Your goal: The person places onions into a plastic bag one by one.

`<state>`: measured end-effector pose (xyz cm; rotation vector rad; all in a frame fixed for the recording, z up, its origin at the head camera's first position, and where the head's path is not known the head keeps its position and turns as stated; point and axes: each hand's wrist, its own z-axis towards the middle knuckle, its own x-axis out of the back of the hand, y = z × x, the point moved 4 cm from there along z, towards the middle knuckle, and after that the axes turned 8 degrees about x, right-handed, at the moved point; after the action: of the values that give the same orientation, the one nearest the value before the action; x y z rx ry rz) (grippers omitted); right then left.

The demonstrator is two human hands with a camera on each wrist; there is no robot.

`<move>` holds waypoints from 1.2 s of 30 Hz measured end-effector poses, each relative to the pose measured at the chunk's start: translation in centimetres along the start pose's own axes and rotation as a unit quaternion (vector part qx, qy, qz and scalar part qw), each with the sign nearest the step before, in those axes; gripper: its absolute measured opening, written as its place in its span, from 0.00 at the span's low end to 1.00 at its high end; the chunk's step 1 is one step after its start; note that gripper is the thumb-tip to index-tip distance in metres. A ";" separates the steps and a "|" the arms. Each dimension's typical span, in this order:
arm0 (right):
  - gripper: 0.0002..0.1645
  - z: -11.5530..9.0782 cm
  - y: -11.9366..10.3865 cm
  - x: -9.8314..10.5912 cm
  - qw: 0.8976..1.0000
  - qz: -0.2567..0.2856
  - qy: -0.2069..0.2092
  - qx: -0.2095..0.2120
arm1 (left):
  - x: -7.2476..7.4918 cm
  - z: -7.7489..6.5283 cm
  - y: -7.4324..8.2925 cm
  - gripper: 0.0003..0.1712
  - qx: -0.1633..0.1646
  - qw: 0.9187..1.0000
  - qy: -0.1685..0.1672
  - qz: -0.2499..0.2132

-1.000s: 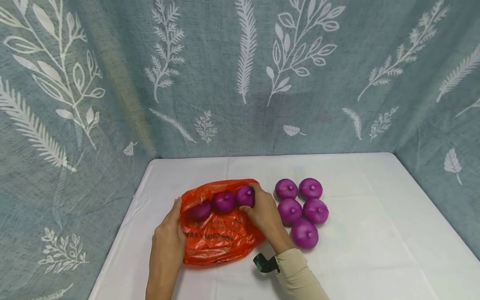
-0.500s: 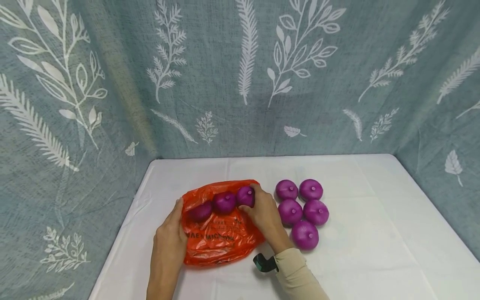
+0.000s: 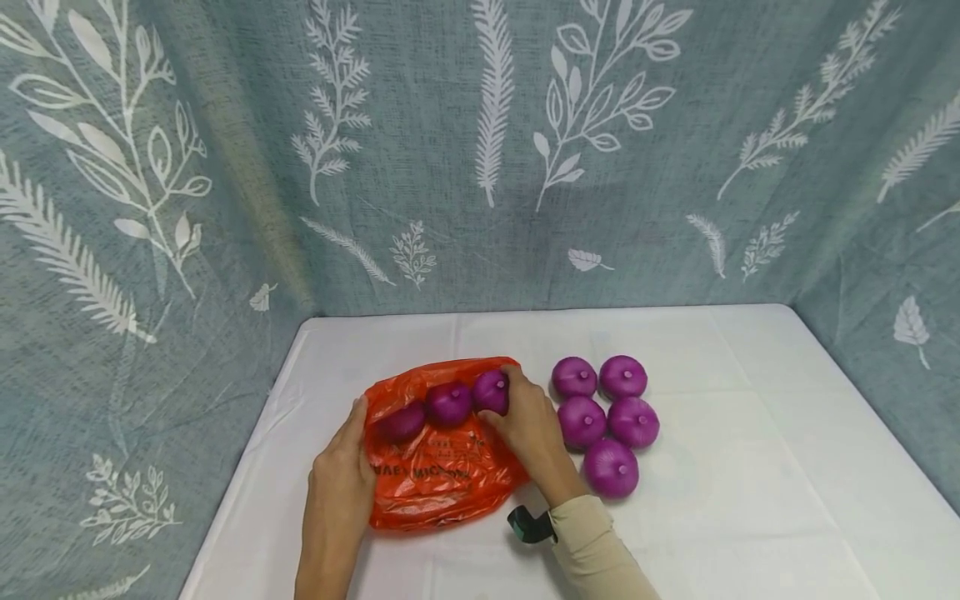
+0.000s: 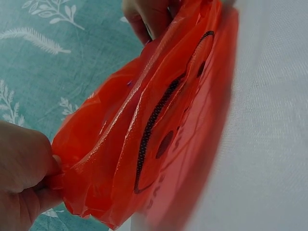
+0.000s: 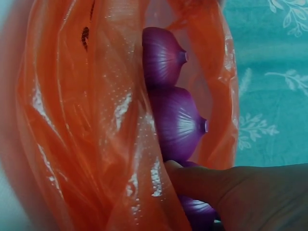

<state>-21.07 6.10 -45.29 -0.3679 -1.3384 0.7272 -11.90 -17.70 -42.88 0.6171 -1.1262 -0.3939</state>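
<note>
In the mouth of a red bag, three purple onions are lined up left to right; the rightmost onion is gripped by the right hand, the bag's left edge pinched by the left hand.

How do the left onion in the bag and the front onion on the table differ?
Place: the left onion sits in the bag; the front onion rests on the table.
Cover: the bag partly hides the left onion; the front onion is uncovered.
Shade: in the head view, the left onion looks darker, the front onion brighter.
Shared: both are purple and rounded.
</note>
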 end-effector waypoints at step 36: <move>0.41 -5.9 -0.3 13.4 0.984 0.009 0.175 0.000 | -0.2 0.0 0.1 0.34 -0.013 1.000 0.005 -0.007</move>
<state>-14.53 15.71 -36.38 -0.4846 -1.0039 0.6417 -11.99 -17.50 -42.92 0.6028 -1.1056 -0.4166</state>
